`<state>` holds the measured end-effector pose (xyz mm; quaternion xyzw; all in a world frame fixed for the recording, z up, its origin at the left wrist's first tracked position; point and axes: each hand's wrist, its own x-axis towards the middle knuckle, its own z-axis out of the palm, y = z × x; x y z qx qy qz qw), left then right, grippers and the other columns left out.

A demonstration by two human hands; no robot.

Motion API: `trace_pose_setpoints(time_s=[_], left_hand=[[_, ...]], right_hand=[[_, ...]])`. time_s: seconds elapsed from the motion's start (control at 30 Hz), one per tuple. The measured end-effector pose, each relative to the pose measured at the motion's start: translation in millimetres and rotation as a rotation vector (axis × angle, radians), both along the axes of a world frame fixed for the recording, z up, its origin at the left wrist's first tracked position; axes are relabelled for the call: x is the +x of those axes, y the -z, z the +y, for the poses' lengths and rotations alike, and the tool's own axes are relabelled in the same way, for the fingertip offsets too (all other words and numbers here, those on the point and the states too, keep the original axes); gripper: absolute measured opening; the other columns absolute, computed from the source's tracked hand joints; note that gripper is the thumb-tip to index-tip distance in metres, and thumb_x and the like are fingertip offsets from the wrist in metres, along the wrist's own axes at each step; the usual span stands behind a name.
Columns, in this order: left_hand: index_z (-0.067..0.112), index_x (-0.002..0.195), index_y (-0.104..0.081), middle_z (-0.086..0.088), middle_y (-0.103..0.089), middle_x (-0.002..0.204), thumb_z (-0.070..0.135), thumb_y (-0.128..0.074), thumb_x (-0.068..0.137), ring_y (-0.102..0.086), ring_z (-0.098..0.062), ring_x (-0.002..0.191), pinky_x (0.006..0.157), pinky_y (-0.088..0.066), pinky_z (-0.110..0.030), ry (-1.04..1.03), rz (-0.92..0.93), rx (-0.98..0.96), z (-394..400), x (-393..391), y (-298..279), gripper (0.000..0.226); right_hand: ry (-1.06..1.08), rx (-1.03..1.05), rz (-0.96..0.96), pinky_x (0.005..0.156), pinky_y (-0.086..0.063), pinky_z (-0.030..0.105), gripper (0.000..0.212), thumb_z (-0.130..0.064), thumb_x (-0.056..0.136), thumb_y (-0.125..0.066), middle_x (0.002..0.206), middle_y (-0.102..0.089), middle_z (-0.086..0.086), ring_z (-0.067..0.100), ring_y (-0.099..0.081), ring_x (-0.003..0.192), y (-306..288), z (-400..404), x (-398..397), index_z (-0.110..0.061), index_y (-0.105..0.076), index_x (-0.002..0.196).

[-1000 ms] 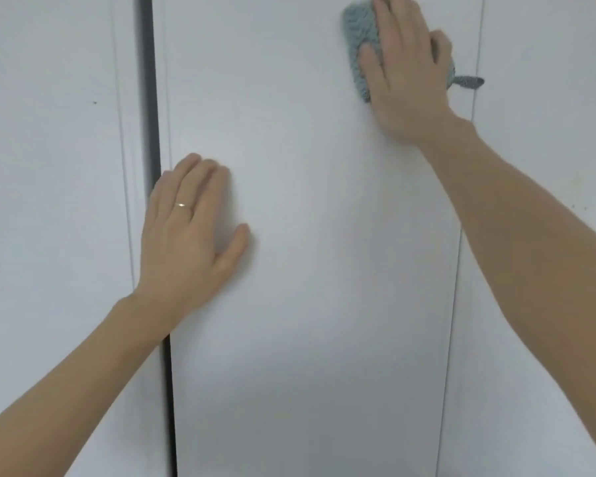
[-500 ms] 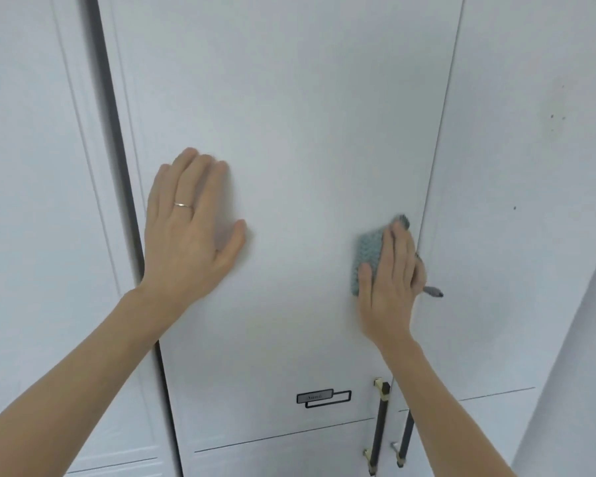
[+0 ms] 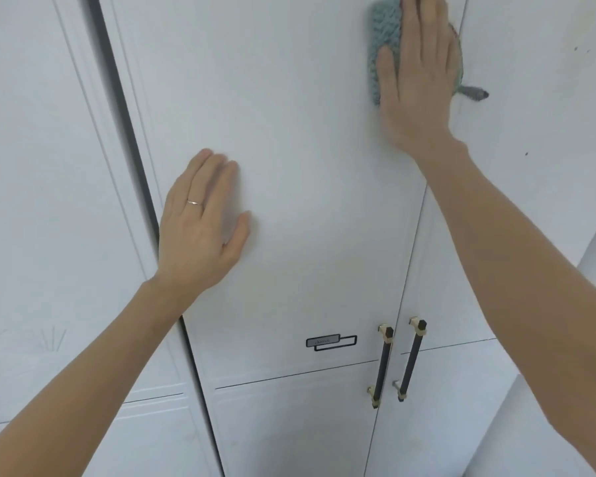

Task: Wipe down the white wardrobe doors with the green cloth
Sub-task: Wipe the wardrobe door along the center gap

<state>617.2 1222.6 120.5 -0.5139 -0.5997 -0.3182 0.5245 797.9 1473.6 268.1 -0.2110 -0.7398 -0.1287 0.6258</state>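
The white wardrobe door (image 3: 307,187) fills the middle of the view. High on it, near its right edge, my right hand (image 3: 418,74) presses the green knitted cloth (image 3: 379,39) flat against the panel with straight fingers; a grey loop of the cloth (image 3: 473,92) sticks out to the right. My left hand (image 3: 200,225), wearing a ring, rests flat on the same door lower down, near its left edge. The neighbouring right door (image 3: 537,132) shows a few small dark specks.
Two dark vertical handles with gold ends (image 3: 382,366) (image 3: 412,359) sit at the seam between the doors. A small label plate (image 3: 331,341) is left of them. A dark gap (image 3: 124,108) separates a panelled door (image 3: 42,201) on the left.
My right hand has swept the cloth from low on the door near the handles back up to the top. My left hand stays planted on the door.
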Motion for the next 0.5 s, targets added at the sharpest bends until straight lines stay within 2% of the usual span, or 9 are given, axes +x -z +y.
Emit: trace_pose_setpoints(time_s=[0.07, 0.17, 0.33, 0.5], left_hand=[[-0.007, 0.149, -0.050, -0.023, -0.049, 0.154, 0.020, -0.061, 0.101, -0.039, -0.040, 0.151, 0.123, -0.034, -0.053, 0.009, -0.005, 0.000, -2, 0, 3, 0.056], [-0.007, 0.148, -0.050, -0.021, -0.050, 0.154, 0.019, -0.061, 0.101, -0.039, -0.038, 0.151, 0.121, -0.036, -0.054, 0.007, -0.015, -0.017, -7, 0, 18, 0.055], [-0.005, 0.150, -0.050, -0.019, -0.051, 0.155, 0.014, -0.062, 0.098, -0.041, -0.035, 0.151, 0.120, -0.038, -0.054, 0.006, -0.025, -0.088, -21, 1, 53, 0.057], [-0.003, 0.150, -0.051, -0.016, -0.052, 0.155, 0.011, -0.062, 0.096, -0.043, -0.032, 0.150, 0.118, -0.040, -0.053, 0.004, -0.034, -0.150, -43, -4, 86, 0.056]], right_hand=[[-0.011, -0.033, 0.038, 0.126, -0.008, 0.039, 0.057, -0.035, 0.109, -0.021, 0.167, -0.024, 0.008, 0.026, -0.020, 0.156, -8, -1, -4, -0.008, -0.026, 0.160], [-0.046, -0.018, 0.093, 0.127, -0.011, 0.038, 0.055, -0.031, 0.110, -0.026, 0.166, -0.027, 0.011, 0.027, -0.023, 0.155, 35, -22, -20, -0.008, -0.030, 0.159], [-0.126, 0.023, -0.031, 0.126, -0.020, 0.047, 0.053, -0.027, 0.109, -0.034, 0.167, -0.023, 0.010, 0.028, -0.021, 0.156, 189, -81, -55, -0.006, -0.031, 0.158], [-0.178, 0.014, -0.227, 0.126, -0.017, 0.045, 0.058, -0.032, 0.110, -0.037, 0.171, -0.009, -0.002, 0.021, -0.015, 0.157, 354, -129, -83, -0.017, -0.019, 0.163]])
